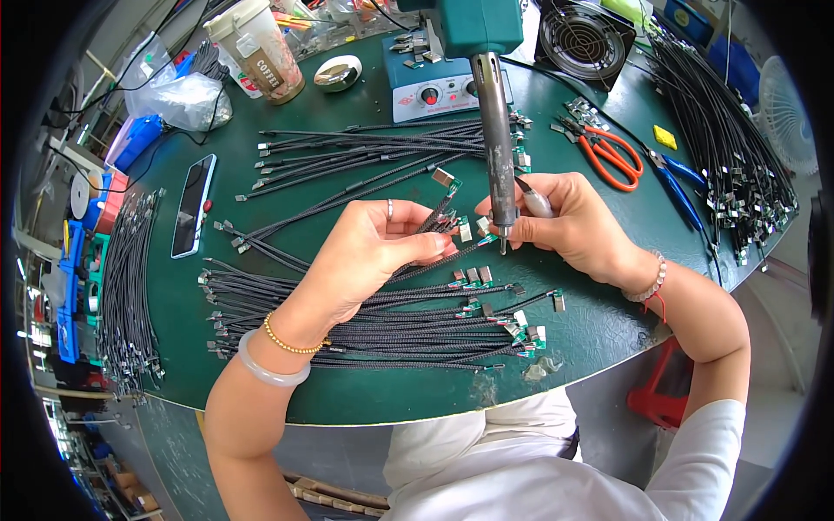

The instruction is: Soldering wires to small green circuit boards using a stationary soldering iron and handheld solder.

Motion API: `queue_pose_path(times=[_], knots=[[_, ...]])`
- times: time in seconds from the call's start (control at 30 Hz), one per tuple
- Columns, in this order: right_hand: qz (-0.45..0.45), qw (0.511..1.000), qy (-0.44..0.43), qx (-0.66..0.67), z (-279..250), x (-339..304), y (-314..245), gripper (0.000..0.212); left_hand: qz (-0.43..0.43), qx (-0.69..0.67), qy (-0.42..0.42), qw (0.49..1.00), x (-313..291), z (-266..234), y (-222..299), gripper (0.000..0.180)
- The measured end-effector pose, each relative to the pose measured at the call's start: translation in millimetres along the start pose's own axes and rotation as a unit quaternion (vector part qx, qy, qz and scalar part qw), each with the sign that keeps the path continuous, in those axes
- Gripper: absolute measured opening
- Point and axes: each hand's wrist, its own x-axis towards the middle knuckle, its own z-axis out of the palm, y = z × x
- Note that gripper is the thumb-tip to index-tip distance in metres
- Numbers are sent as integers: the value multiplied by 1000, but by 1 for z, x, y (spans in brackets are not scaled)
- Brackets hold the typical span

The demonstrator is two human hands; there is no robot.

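Observation:
My left hand [369,247] is closed around a small bunch of black braided cables [441,207]. Their ends carry green circuit boards and silver metal connectors [465,229]. One cable end reaches the tip of the soldering iron [496,130], which hangs vertically from a green holder [479,26]. To the right of the iron, my right hand [569,221] has its fingers curled round a silvery tool [536,203] whose kind I cannot make out. Its thumb and forefinger are close to the iron tip; whether they pinch the cable end is hidden.
More braided cables [408,334] lie under my left wrist and behind it [373,152]. A phone [193,206] and cable bundle [129,286] are left. Orange-handled cutters [612,159], blue-handled pliers [680,191], a fan [586,39] and another cable bundle [721,130] stand right.

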Motion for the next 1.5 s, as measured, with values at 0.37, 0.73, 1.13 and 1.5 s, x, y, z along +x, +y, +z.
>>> queue_pose_path(times=[0.37,0.73,1.13,1.5], knots=[[32,996,1,-81,16,1,-4,14,32,12,20,999,-5,5,-5,16],[32,998,2,-58,19,-2,-1,14,-6,10,-16,1000,-9,2,0,12],[46,997,13,-55,18,-8,-11,19,31,-23,-12,999,-10,4,-3,17],[22,1000,7,-5,14,-7,-7,19,31,23,8,999,-12,12,-1,18]])
